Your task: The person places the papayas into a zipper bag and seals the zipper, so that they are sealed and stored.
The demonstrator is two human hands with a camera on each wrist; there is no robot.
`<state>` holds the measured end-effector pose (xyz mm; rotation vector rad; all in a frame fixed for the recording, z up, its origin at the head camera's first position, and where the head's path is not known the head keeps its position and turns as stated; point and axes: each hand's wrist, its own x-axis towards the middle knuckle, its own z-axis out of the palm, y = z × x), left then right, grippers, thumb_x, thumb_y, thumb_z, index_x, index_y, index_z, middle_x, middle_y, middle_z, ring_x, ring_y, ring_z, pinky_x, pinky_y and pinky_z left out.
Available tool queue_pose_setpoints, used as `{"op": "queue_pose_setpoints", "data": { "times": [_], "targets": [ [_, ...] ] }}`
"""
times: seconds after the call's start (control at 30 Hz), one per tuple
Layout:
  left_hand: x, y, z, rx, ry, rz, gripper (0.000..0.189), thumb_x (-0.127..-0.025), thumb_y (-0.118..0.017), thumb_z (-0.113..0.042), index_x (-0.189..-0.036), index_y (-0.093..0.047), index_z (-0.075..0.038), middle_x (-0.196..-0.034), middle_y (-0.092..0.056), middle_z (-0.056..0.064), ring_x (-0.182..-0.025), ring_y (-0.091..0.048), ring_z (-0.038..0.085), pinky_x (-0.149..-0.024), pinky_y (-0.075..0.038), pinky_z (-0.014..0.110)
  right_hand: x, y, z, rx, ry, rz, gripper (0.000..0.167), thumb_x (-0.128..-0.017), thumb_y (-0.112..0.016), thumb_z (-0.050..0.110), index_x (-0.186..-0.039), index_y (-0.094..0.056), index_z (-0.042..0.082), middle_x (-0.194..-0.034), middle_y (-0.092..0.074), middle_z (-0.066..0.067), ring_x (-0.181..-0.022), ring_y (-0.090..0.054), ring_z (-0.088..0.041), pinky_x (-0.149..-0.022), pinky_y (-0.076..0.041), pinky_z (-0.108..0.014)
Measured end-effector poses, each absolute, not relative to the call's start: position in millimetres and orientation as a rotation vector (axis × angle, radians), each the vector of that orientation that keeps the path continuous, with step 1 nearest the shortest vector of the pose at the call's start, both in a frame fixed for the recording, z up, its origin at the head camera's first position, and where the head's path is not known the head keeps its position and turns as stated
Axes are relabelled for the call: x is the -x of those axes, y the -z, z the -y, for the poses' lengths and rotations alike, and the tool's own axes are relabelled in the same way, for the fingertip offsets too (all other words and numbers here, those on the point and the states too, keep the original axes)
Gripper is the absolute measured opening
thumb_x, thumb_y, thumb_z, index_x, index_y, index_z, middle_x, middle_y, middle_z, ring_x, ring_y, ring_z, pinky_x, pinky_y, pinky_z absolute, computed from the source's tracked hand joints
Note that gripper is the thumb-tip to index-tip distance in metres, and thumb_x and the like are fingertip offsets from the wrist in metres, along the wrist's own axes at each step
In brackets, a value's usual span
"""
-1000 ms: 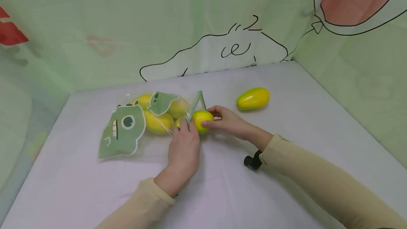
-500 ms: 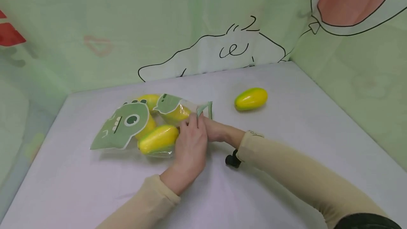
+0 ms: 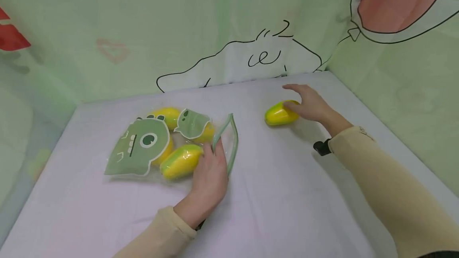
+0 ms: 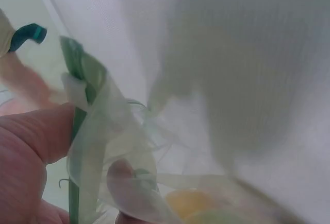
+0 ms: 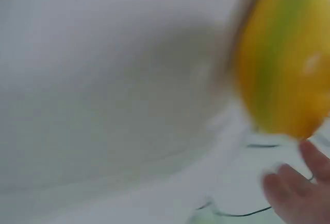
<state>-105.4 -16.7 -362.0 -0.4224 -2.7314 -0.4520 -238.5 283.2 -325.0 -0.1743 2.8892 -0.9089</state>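
Note:
A clear zip bag (image 3: 126, 152) with green monster prints lies on its side at the left, several yellow-green papayas (image 3: 182, 161) inside. My left hand (image 3: 210, 176) grips the bag at its mouth, where the green zip strip (image 3: 234, 146) gapes in a loop. In the left wrist view my thumb (image 4: 38, 128) lies outside the strip (image 4: 76, 183), and a fingertip shows through the plastic. My right hand (image 3: 311, 104) reaches over one loose papaya (image 3: 279, 114) with fingers spread. In the right wrist view that papaya (image 5: 286, 54) is blurred, with fingertips (image 5: 314, 157) close to its end.
A white cloth (image 3: 265, 206) covers the table. Behind it and on both sides hang pale green curtains (image 3: 172, 19) with line drawings. A black wrist-camera mount (image 3: 321, 147) juts out below my right wrist.
My right hand has put a papaya into the bag, come out of its mouth and moved right to the loose papaya. My left hand stays at the bag's mouth.

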Motion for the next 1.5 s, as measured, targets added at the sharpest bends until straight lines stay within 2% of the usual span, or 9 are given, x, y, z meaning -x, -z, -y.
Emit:
{"op": "queue_pose_setpoints", "data": {
  "times": [0.17, 0.37, 0.5, 0.63, 0.77, 0.97, 1.13, 1.27, 1.5],
  "targets": [
    [105.1, 364.9, 19.1, 0.420, 0.438, 2.723, 0.060, -0.077, -0.076, 0.008, -0.132, -0.050, 0.010, -0.098, -0.054, 0.023, -0.062, -0.061, 0.033, -0.059, -0.058, 0.039, 234.5, 343.6, -304.6, 0.125, 0.967, -2.614, 0.075, -0.103, -0.055, 0.047, -0.161, -0.027, 0.009, -0.159, -0.031, -0.026, -0.131, -0.042, -0.042, -0.109, -0.043, -0.058],
    [107.7, 361.4, 23.0, 0.423, 0.450, 2.729, 0.061, -0.079, -0.075, 0.008, -0.133, -0.048, 0.012, -0.099, -0.054, 0.024, -0.063, -0.061, 0.033, -0.060, -0.058, 0.039, 211.1, 337.2, -280.2, 0.347, 1.067, -2.492, 0.065, -0.099, -0.063, 0.027, -0.157, -0.037, 0.012, -0.155, -0.044, -0.015, -0.130, -0.048, -0.031, -0.110, -0.042, -0.051],
    [109.0, 358.3, 22.7, 0.413, 0.449, 2.748, 0.063, -0.078, -0.076, 0.009, -0.135, -0.048, 0.012, -0.101, -0.054, 0.024, -0.064, -0.060, 0.032, -0.060, -0.058, 0.039, 202.9, 339.3, -235.3, 0.496, 1.205, -2.460, 0.053, -0.100, -0.059, 0.011, -0.150, -0.045, 0.003, -0.142, -0.055, -0.021, -0.120, -0.061, -0.034, -0.103, -0.053, -0.046],
    [108.0, 356.9, 18.6, 0.420, 0.463, 2.778, 0.064, -0.080, -0.077, 0.008, -0.137, -0.048, 0.012, -0.104, -0.054, 0.025, -0.064, -0.059, 0.031, -0.061, -0.058, 0.038, 189.9, 345.0, -193.6, 0.584, 1.086, -2.548, 0.061, -0.097, -0.051, 0.006, -0.156, -0.037, 0.010, -0.145, -0.053, -0.025, -0.112, -0.067, -0.034, -0.093, -0.057, -0.044],
    [105.9, 357.7, 15.2, 0.434, 0.449, 2.811, 0.063, -0.083, -0.077, 0.005, -0.138, -0.047, 0.012, -0.107, -0.054, 0.025, -0.066, -0.060, 0.031, -0.064, -0.060, 0.036, 166.3, 344.6, -168.4, 0.726, 0.807, -2.685, 0.073, -0.089, -0.051, 0.016, -0.159, -0.033, 0.018, -0.156, -0.043, -0.020, -0.110, -0.066, -0.031, -0.093, -0.055, -0.049],
    [107.1, 358.4, 16.4, 0.421, 0.399, 2.797, 0.068, -0.080, -0.082, -0.001, -0.138, -0.048, 0.009, -0.108, -0.055, 0.023, -0.068, -0.061, 0.031, -0.067, -0.060, 0.036, 147.7, 347.8, -146.5, 0.871, 0.607, -2.802, 0.076, -0.092, -0.065, 0.047, -0.155, -0.039, 0.015, -0.158, -0.031, -0.028, -0.105, -0.068, -0.035, -0.086, -0.059, -0.048],
    [106.9, 355.7, 14.7, 0.416, 0.549, 2.849, 0.079, -0.077, -0.087, -0.007, -0.141, -0.044, 0.008, -0.115, -0.054, 0.023, -0.075, -0.062, 0.033, -0.071, -0.060, 0.039, 153.6, 349.2, -153.0, 0.764, 0.693, -2.800, 0.077, -0.087, -0.076, 0.042, -0.151, -0.042, 0.018, -0.141, -0.041, -0.026, -0.096, -0.063, -0.029, -0.083, -0.057, -0.041],
    [107.4, 352.5, 13.0, 0.436, 0.580, 2.858, 0.080, -0.077, -0.087, -0.006, -0.143, -0.044, 0.008, -0.113, -0.054, 0.022, -0.075, -0.062, 0.031, -0.071, -0.060, 0.037, 161.0, 343.8, -167.6, 0.728, 0.987, -2.598, 0.071, -0.088, -0.068, 0.024, -0.153, -0.042, 0.016, -0.145, -0.047, -0.017, -0.109, -0.060, -0.029, -0.094, -0.054, -0.045],
    [105.2, 349.6, 8.8, 0.508, 0.363, 2.672, 0.054, -0.086, -0.076, 0.001, -0.134, -0.053, 0.009, -0.104, -0.056, 0.020, -0.067, -0.057, 0.027, -0.063, -0.057, 0.032, 187.4, 355.7, -166.1, 0.485, 1.335, -1.977, 0.071, -0.101, -0.055, 0.027, -0.163, -0.023, 0.012, -0.167, -0.027, -0.015, -0.145, -0.040, -0.034, -0.119, -0.037, -0.051]
  ]
}}
